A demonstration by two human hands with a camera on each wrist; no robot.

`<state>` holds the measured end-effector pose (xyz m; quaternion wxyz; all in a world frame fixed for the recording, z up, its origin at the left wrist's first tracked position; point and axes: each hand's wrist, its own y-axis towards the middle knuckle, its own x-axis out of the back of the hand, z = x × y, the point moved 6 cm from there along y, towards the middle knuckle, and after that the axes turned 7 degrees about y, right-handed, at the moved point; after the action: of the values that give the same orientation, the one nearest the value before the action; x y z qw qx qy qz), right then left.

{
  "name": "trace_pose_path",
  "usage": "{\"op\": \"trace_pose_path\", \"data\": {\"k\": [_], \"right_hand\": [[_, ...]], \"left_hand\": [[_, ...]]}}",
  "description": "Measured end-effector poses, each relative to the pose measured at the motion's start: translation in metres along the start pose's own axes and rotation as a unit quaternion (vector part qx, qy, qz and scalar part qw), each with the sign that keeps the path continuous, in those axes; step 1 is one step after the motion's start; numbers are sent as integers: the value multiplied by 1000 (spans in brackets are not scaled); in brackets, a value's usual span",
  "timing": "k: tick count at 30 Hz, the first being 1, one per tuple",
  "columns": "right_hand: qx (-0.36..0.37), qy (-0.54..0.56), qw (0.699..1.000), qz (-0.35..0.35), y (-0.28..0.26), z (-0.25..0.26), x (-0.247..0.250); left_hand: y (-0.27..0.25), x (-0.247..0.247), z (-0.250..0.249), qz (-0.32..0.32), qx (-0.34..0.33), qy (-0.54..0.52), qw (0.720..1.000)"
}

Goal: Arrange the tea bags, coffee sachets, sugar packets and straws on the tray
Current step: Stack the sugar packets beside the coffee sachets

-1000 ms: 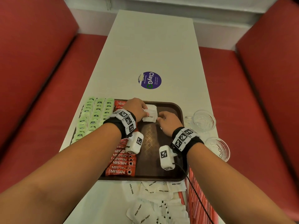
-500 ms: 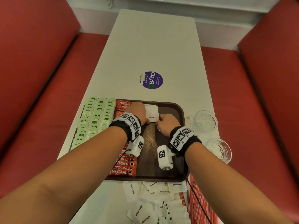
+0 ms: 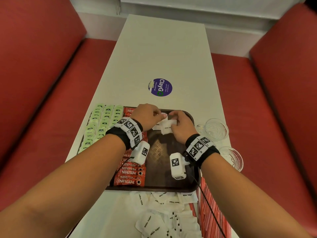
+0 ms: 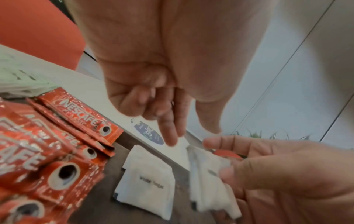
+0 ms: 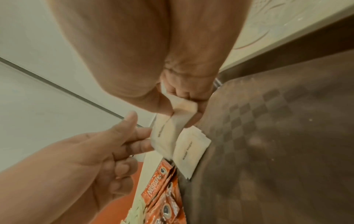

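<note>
My right hand (image 3: 173, 117) grips a small stack of white sugar packets (image 5: 166, 131) just above the far end of the brown tray (image 3: 163, 160). My left hand (image 3: 159, 115) reaches across; its straight index finger (image 4: 170, 136) touches the stack's top corner, thumb apart. One sugar packet (image 4: 149, 181) lies flat on the tray below them. Green tea bags (image 3: 101, 124) fill the tray's left side in rows, and red coffee sachets (image 3: 130, 172) run down beside them. Loose sugar packets (image 3: 163, 212) and striped straws (image 3: 211, 212) lie on the table near me.
Two glass cups (image 3: 216, 129) (image 3: 231, 158) stand on the table right of the tray. A round purple sticker (image 3: 160, 87) marks the white table beyond it. Red benches flank the table on both sides.
Both hands have risen from the tray's far end, where they rested on sugar packets. The right hand now holds the stack up and the left index finger meets it.
</note>
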<state>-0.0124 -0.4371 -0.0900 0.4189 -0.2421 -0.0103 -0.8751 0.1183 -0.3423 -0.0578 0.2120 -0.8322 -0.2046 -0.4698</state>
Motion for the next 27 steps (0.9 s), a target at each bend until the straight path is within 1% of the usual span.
{"op": "trace_pose_path", "data": {"k": [1, 3, 5, 7, 8, 10, 11, 13, 15, 16, 18, 20, 23, 27], "right_hand": [[16, 17, 1000, -3, 0, 1, 0], [24, 47, 999, -13, -1, 1, 1], [31, 47, 998, -23, -2, 3, 2], [36, 38, 998, -33, -3, 5, 2], [29, 36, 998, -37, -3, 4, 1], [-7, 46, 998, -39, -4, -3, -1], [-25, 33, 998, -41, -4, -7, -2], [-49, -61, 996, -35, -1, -15, -3], [-80, -157, 984, 4, 3, -23, -7], [-93, -185, 978, 27, 4, -26, -10], [-101, -218, 969, 62, 6, -28, -16], [-99, -243, 962, 79, 6, -26, -19], [-95, -263, 956, 88, 8, -22, -21], [-93, -267, 954, 104, 9, -20, -24]], "left_hand": [[-5, 1, -4, 16, -20, -17, 1000], [-11, -2, -6, 46, -41, -13, 998], [-11, -5, -4, 47, -40, 6, 998], [-11, -6, 1, 40, -27, -11, 999], [-10, -7, 4, 40, -22, -21, 999], [-8, -9, 7, 42, -14, -21, 999], [-6, -10, 9, 44, -10, -11, 999], [-1, -15, 12, 61, 2, 20, 998], [5, -22, 14, 85, 14, 56, 995], [8, -24, 16, 86, 22, 68, 994], [15, -25, 19, 69, 47, 72, 994], [19, -24, 20, 52, 69, 76, 993], [20, -25, 22, 37, 71, 116, 990], [15, -39, 21, 76, 53, 156, 983]]}}
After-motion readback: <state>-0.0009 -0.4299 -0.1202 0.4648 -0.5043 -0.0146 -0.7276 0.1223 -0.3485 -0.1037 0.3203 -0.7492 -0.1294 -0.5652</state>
